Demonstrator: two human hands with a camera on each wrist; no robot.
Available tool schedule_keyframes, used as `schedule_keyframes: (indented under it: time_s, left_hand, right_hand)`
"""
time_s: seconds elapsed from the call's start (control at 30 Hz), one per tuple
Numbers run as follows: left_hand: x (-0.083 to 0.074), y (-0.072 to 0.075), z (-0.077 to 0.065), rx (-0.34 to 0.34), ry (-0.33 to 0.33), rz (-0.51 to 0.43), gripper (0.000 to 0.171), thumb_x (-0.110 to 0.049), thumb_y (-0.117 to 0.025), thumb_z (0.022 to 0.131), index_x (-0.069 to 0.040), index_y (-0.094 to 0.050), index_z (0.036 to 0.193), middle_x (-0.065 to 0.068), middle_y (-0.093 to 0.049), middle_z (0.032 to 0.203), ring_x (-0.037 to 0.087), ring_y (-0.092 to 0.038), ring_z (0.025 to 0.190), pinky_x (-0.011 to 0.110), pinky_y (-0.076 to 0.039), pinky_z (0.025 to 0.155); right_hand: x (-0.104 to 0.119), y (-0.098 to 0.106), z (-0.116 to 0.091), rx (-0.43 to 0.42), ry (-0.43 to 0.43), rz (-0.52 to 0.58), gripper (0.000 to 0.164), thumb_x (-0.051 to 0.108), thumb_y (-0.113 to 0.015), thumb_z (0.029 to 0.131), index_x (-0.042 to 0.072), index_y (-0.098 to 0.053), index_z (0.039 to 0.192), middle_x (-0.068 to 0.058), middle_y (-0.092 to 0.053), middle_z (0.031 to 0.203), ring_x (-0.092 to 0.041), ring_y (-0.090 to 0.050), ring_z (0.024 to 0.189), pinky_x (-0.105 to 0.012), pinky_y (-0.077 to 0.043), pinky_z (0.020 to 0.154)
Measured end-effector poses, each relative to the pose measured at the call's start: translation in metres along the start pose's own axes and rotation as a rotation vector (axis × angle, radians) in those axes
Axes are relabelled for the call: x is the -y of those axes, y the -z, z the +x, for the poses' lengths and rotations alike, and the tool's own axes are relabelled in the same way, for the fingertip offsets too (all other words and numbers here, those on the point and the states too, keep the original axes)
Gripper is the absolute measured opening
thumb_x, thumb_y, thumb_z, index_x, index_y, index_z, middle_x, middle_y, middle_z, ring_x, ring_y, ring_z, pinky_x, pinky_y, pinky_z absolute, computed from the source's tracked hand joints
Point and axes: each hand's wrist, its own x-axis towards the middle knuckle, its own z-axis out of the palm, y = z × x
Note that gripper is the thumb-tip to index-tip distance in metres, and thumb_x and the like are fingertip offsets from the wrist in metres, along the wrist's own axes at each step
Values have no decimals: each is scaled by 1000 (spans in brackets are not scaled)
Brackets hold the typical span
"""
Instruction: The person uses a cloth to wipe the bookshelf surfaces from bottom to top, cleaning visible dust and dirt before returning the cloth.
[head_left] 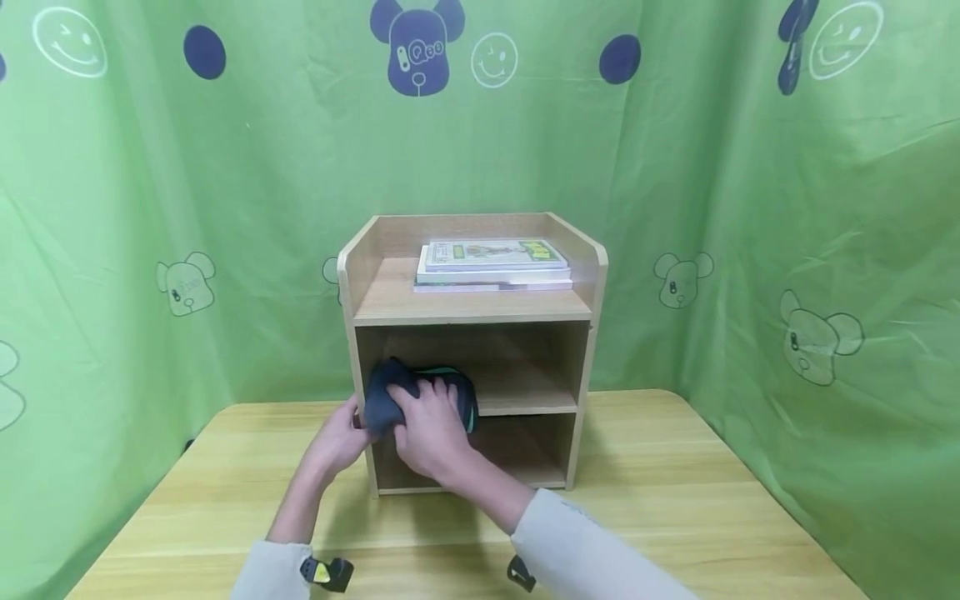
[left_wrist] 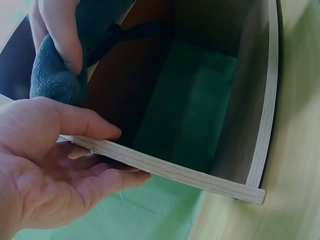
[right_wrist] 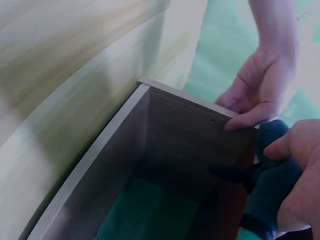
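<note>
A small wooden shelf (head_left: 465, 315) with open compartments stands on the table. My left hand (head_left: 337, 439) grips the front edge of its left side panel (left_wrist: 165, 170), thumb inside and fingers outside. My right hand (head_left: 435, 429) holds a dark blue fuzzy cloth (head_left: 382, 407) at the left end of the middle board. In the right wrist view, thumb and fingers pinch the cloth (right_wrist: 275, 192), and a dark strip dangles beside it. Just right of the cloth, a dark piece with green trim (head_left: 467, 398) shows partly behind the right hand; whether it belongs to the cloth I cannot tell.
Several books (head_left: 495, 265) lie stacked on the shelf's top board, which has raised sides and back. The wooden table (head_left: 660, 500) extends around the shelf. A green printed curtain (head_left: 525, 150) hangs behind and on both sides.
</note>
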Motion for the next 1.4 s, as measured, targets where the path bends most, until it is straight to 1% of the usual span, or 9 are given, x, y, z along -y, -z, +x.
schedule_keyframes:
  time_s: [0.2, 0.37, 0.53, 0.7, 0.83, 1.03, 1.2, 1.3, 1.4]
  left_hand:
    - [1, 1, 0, -20, 1, 26, 67, -2, -64, 81, -7, -49, 147, 26, -63, 133, 35, -62, 115, 45, -52, 93]
    - [3, 0, 0, -19, -18, 35, 66, 0, -64, 81, -8, -52, 145, 23, -65, 128, 31, -62, 106, 41, -53, 86]
    - [4, -1, 0, -18, -27, 14, 66, 1, -61, 81, -9, -52, 145, 25, -62, 135, 40, -62, 119, 49, -54, 95]
    - [4, -1, 0, -16, -22, 14, 67, 2, -61, 80, -11, -52, 146, 27, -60, 137, 44, -60, 122, 55, -52, 99]
    - [5, 0, 2, -17, -19, 25, 66, 2, -61, 79, -12, -53, 144, 26, -62, 135, 40, -61, 119, 54, -52, 97]
    - [4, 1, 0, -14, -9, 27, 62, 0, -61, 82, -9, -53, 142, 26, -63, 134, 40, -62, 118, 53, -53, 96]
    - [4, 1, 0, 4, -16, 26, 63, -2, -62, 83, -6, -51, 145, 24, -64, 132, 37, -64, 115, 50, -54, 95]
    - [6, 0, -2, -4, -23, 24, 60, -2, -63, 84, -3, -52, 143, 24, -65, 129, 34, -64, 111, 48, -54, 92]
    - [5, 0, -2, -20, -30, 33, 61, -2, -64, 85, -3, -52, 144, 25, -65, 129, 31, -63, 109, 43, -53, 90]
  right_hand:
    - [-2, -10, 5, -161, 61, 18, 46, 17, -72, 87, 17, -65, 132, -12, -74, 108, -31, -69, 99, -52, -55, 92]
    - [-1, -13, 12, -286, 60, 106, 45, 17, -71, 89, 14, -64, 134, -11, -75, 101, -28, -72, 87, -43, -59, 78]
    - [6, -5, 27, -417, 130, 164, 46, 11, -70, 88, 11, -63, 133, -13, -72, 94, -27, -72, 77, -41, -60, 64]
    - [10, 13, 45, -524, 222, 166, 47, 3, -68, 85, 8, -63, 131, -11, -69, 91, -24, -70, 79, -38, -61, 69]
    - [9, 19, 47, -503, 266, 146, 52, -2, -69, 81, 6, -63, 132, -12, -70, 95, -25, -71, 88, -36, -62, 78]
    - [9, 16, 40, -439, 299, 84, 58, -3, -70, 77, 9, -63, 134, -15, -70, 104, -27, -71, 98, -37, -59, 89]
    - [4, 5, 28, -371, 294, 10, 61, -1, -76, 70, 12, -66, 129, -14, -72, 103, -27, -71, 96, -38, -60, 86]
    - [2, -4, 19, -297, 289, -27, 59, 1, -78, 70, 14, -67, 127, -12, -72, 101, -26, -70, 95, -37, -59, 86]
    - [0, -6, 14, -244, 277, -89, 57, 7, -81, 71, 17, -68, 125, -11, -72, 101, -25, -70, 94, -37, -58, 88]
